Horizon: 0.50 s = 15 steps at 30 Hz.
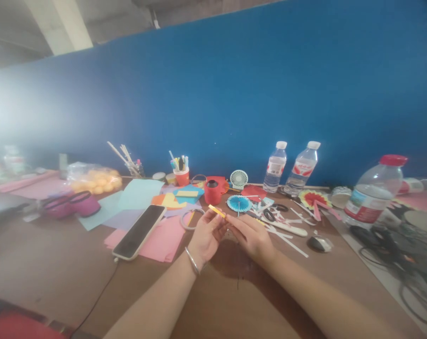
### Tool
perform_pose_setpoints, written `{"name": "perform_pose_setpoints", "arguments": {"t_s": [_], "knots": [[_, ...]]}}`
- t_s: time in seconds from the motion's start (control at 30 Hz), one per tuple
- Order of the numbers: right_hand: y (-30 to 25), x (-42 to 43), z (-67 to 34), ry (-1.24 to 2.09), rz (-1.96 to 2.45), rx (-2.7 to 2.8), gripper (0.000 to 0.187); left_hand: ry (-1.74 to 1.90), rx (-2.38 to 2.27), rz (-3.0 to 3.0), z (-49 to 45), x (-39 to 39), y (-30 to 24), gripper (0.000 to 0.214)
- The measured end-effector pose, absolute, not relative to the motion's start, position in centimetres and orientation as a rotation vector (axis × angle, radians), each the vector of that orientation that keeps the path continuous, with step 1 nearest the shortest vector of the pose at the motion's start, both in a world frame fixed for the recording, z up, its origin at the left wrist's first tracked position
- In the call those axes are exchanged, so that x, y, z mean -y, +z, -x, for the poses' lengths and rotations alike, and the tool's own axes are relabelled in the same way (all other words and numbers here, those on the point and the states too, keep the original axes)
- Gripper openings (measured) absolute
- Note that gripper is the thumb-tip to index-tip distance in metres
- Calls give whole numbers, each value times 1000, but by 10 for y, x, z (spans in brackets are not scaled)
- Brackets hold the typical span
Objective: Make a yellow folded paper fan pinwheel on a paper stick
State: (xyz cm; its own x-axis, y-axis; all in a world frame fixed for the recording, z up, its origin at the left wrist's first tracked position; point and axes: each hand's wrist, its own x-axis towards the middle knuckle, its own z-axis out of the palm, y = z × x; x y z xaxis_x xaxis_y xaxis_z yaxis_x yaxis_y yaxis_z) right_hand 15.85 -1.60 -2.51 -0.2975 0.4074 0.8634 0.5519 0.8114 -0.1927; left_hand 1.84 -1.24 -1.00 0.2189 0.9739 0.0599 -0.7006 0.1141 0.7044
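Note:
Between my two hands is a narrow folded strip of yellow-orange paper [217, 211], held above the brown table. My left hand [207, 235], with a silver bangle at the wrist, pinches the strip between thumb and fingers. At its lower right end, the fingers of my right hand [251, 236] are closed on the same strip. Just beyond the hands stand a red cup-like object [212, 192] with a dark top and a blue pleated paper rosette [239, 203]. A roll of tape [184, 219] lies left of my left hand.
A phone [140, 232] on a cable lies over pink paper [163, 238] at left. White paper strips [287, 239], scissors [269, 215] and a computer mouse [319, 243] are at right. Water bottles [275, 169] and a pen cup [181, 177] stand along the blue partition [213, 94].

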Motion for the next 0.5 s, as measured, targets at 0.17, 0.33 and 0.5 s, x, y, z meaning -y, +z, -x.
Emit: {"name": "perform_pose_setpoints", "arguments": {"t_s": [0.17, 0.33, 0.5], "knots": [[-28, 17, -159, -161, 797, 1905, 44, 1329, -543, -746, -20, 14, -6, 14], [-20, 21, -159, -51, 902, 1852, 42, 1384, -640, -874, -20, 15, -2, 14], [-11, 23, -156, 86, 890, 1767, 25, 1379, -681, -968, -22, 16, -5, 13]]}}
